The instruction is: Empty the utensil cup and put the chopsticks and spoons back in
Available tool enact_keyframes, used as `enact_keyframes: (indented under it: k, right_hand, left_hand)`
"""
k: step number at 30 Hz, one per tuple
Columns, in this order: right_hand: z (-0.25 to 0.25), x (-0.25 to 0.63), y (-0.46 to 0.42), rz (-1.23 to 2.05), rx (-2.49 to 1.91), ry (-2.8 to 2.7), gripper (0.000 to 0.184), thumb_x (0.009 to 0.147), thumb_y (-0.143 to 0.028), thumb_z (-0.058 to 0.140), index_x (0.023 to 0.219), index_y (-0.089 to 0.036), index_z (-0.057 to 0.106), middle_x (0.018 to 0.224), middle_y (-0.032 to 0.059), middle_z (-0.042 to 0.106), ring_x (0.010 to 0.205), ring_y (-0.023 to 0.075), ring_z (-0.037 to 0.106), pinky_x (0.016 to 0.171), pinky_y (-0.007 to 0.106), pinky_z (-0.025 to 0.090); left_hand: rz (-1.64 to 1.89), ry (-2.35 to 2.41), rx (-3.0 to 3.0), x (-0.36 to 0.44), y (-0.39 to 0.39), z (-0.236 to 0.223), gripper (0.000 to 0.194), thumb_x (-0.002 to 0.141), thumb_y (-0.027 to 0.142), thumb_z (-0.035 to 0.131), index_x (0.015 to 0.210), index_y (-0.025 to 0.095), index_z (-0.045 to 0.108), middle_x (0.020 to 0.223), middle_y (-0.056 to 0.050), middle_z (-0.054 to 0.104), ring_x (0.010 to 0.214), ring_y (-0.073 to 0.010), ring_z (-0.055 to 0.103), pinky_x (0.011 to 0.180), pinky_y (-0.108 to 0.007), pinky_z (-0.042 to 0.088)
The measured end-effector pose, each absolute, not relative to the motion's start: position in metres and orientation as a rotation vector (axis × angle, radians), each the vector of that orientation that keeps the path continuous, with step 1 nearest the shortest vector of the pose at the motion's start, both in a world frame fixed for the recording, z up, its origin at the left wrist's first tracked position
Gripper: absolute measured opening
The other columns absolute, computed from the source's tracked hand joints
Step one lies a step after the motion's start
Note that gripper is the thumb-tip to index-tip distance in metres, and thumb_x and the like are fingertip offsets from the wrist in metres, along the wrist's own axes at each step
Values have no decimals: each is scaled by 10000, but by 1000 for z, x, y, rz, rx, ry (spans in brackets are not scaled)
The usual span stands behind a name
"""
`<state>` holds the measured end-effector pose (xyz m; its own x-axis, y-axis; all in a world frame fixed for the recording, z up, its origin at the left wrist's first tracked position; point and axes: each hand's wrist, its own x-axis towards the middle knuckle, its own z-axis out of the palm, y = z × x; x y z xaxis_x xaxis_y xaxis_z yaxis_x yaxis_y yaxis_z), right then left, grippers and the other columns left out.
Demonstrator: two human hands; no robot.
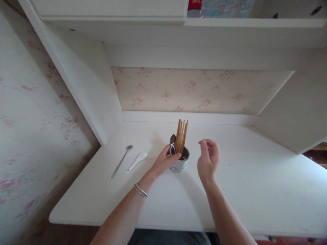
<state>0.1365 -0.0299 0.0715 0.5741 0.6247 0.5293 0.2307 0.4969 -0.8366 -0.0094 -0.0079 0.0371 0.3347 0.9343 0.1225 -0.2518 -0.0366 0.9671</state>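
Observation:
My left hand [167, 158] is closed on the left side of a white utensil holder [178, 166] with small holes in its wall, the thumb lying across the rim. Several wooden chopsticks [181, 136] stand upright in the holder, leaning slightly right. A metal spoon [173, 139] rises beside them, its bowl uppermost. To the right of the holder and apart from it, my right hand [208, 158] is raised over the table with its fingers curled in; nothing shows in it. Left of my left hand lie a white soup spoon [138, 161] and a long-handled metal spoon [122, 161].
The white desk [245, 190] ends at a rounded front left corner. A white side panel [84, 81] rises at the left, and a shelf [163, 34] overhangs the back. Clear plastic packaging [224, 8] and a red item [195, 4] sit on the upper shelf.

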Motion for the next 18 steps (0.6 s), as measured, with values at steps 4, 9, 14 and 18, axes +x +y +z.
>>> enact_keyframes:
  k: [4,9,14,18]
  right_hand:
    - [109,78,-53,458,-1038,-1517,271,906,-375,485,757,-186,609,656,-10,582,609,114,529,602,228,406]
    - [110,-18,-28,582,-1236,-2244,342,892,-399,436,774,-185,676,725,50,688,692,179,632,657,280,460]
    - [86,-83,13,611,-1464,-2598,389,824,-373,481,982,-93,699,1020,209,690,923,348,669,665,407,544]
    - [77,-103,29,623,-1512,-2661,350,798,-297,533,1035,-90,684,1093,211,672,989,338,660,715,422,560]
  left_hand:
    - [1151,889,1357,-9,-12,39,417,737,417,704,1074,193,600,988,-45,637,980,-210,586,832,-295,462]
    - [1144,989,1373,-5,-13,36,420,706,453,716,994,176,589,831,-24,592,813,-175,560,723,-264,445]
    - [1184,945,1383,-1,-14,32,443,762,503,642,1036,165,560,852,-37,593,725,-141,524,654,-244,410]
    - [1174,960,1385,-2,-14,28,436,769,530,628,1019,178,566,802,-19,581,709,-141,519,665,-253,405]
